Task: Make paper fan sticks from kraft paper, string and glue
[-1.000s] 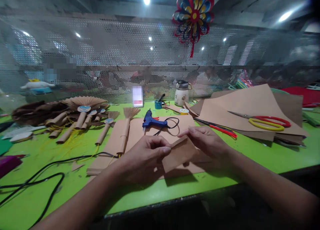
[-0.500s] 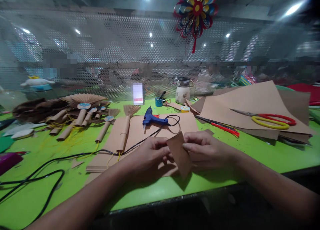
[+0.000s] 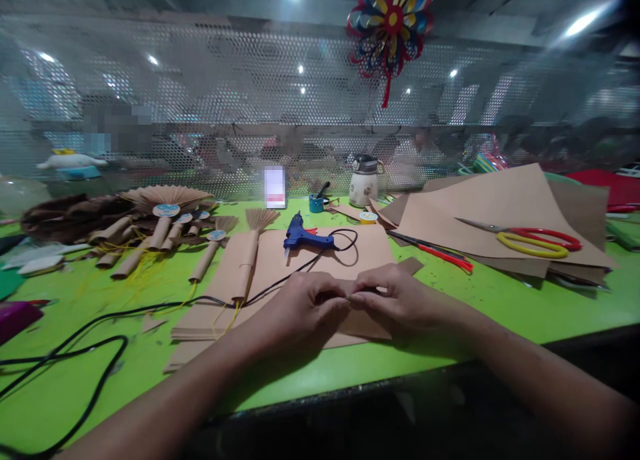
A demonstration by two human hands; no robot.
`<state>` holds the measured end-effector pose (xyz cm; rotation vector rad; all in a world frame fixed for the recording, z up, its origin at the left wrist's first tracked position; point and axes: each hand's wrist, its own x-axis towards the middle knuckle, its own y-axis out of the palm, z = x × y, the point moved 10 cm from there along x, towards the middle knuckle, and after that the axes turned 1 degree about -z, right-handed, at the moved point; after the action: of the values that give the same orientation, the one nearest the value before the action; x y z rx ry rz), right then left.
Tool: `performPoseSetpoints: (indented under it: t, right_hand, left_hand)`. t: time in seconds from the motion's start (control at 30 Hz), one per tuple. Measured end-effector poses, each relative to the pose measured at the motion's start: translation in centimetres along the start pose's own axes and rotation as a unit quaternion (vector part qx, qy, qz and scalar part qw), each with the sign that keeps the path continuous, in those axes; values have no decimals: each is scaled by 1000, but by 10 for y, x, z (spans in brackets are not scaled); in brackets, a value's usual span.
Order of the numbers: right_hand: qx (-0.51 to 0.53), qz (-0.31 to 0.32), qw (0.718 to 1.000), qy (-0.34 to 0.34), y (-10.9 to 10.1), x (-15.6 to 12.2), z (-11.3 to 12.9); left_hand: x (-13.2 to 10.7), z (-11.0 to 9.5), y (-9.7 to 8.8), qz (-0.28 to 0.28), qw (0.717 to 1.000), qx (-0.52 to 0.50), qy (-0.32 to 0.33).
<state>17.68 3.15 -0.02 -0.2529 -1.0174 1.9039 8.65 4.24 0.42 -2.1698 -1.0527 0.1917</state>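
My left hand [image 3: 313, 303] and my right hand [image 3: 395, 297] meet at the fingertips over a stack of brown kraft paper [image 3: 367, 247]. Both are closed in a pinch on a small piece of brown paper [image 3: 344, 287], which the fingers mostly hide. Beyond them, a blue glue gun [image 3: 313, 239] rests on the stack, its nozzle pointing down toward me. Left of it lies a rolled paper handle with a pleated fan top [image 3: 247, 263] and yellow string at its lower end. A strip of brown paper [image 3: 414, 267] pokes out behind my right hand.
Several finished paper fans [image 3: 163, 230] lie at the left. A black cord [image 3: 165, 307] crosses the green table [image 3: 280, 383]. Red-and-yellow-handled scissors [image 3: 537, 240] rest on large brown sheets at right, near a red-handled tool [image 3: 445, 257]. A bottle [image 3: 363, 183] and phone [image 3: 275, 187] stand behind.
The brown paper piece was held up with its flat face showing; now it is lowered and mostly hidden. Both hands have come closer together, fingertips touching.
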Motion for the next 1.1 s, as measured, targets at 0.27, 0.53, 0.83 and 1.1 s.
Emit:
performPoseSetpoints:
  t: [0.27, 0.53, 0.83, 1.1]
  right_hand:
    - [-27, -37, 999, -18, -6, 1, -4]
    - [-21, -44, 999, -23, -1, 5, -6]
    - [-94, -64, 991, -73, 2, 7, -6]
    - [-83, -49, 994, -60, 7, 7, -14]
  left_hand:
    - [7, 21, -7, -25, 994, 104, 3]
    - [9, 38, -7, -36, 997, 54, -30]
    - [13, 37, 1, -5, 993, 115, 7]
    - [11, 37, 0, -7, 987, 160, 7]
